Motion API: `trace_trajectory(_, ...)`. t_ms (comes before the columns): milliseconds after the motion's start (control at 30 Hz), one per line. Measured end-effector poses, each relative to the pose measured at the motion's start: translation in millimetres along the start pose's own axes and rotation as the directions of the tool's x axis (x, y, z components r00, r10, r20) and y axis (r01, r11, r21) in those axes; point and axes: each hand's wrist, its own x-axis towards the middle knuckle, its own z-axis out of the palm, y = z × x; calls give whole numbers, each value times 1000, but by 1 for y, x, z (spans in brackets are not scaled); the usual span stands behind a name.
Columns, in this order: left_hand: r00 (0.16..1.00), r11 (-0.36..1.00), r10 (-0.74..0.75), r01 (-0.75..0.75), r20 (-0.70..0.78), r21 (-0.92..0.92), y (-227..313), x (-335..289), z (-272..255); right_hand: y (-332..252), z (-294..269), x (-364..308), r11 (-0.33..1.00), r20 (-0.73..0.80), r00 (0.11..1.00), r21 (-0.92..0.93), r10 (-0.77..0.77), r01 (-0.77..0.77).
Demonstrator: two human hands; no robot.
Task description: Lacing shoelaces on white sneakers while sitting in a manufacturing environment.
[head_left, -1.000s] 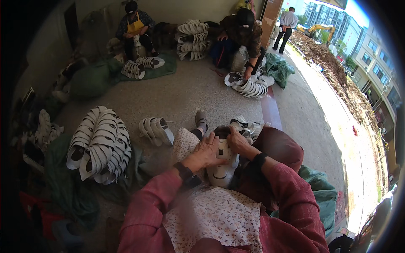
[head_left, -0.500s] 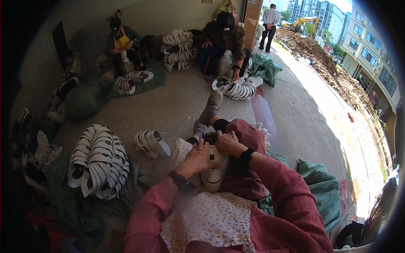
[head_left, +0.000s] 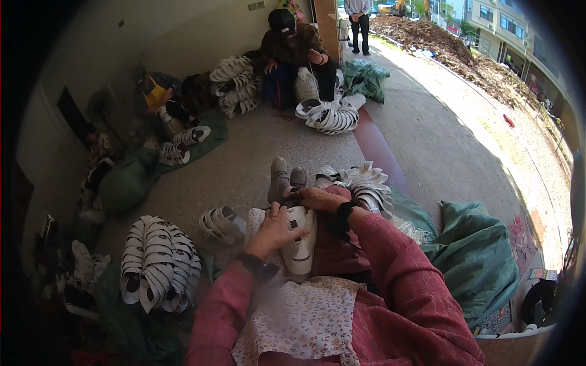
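A white shoe upper (head_left: 299,249) with a small dark square and a dark curved line lies lengthwise across my lap. My left hand (head_left: 274,232) holds its left side, thumb stretched over the top and fingers curled at the far edge. At the far end my right hand (head_left: 318,200) is closed, its fingertips pinching the upper's dark edge; the exact grip is partly hidden. Beneath lie my floral apron (head_left: 311,305) and dark red trousers. A stack of white shoe uppers (head_left: 366,183) sits just beyond my right knee.
On the left stands a big nested stack of white uppers (head_left: 160,262), with a few loose uppers (head_left: 220,224) nearer me. Green sacking (head_left: 473,256) lies right. Across the floor a seated person (head_left: 296,52) works behind more stacked uppers (head_left: 329,116); another in a yellow apron (head_left: 156,96) sits further left.
My view has shifted, showing more of the stack by my right knee. Both hands stay on the upper. The seated person opposite has raised a hand from the stack in front.
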Motion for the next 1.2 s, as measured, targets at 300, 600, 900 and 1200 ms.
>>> trace_trajectory(300,949,987,162,-156,-270,45,-21,6,36,-5,5,-4,991,-118,990,101,-80,93)
trace_trajectory(600,914,600,-14,-317,-406,-735,-57,31,48,-22,35,-11,981,-447,875,139,184,-135)
trace_trajectory(900,918,633,-79,-256,-390,-731,-36,42,62,-23,58,-5,951,-487,853,307,191,-37)
trace_trajectory(1200,918,748,-118,-169,-379,-642,-29,36,55,6,56,-1,974,-402,914,177,-62,144)
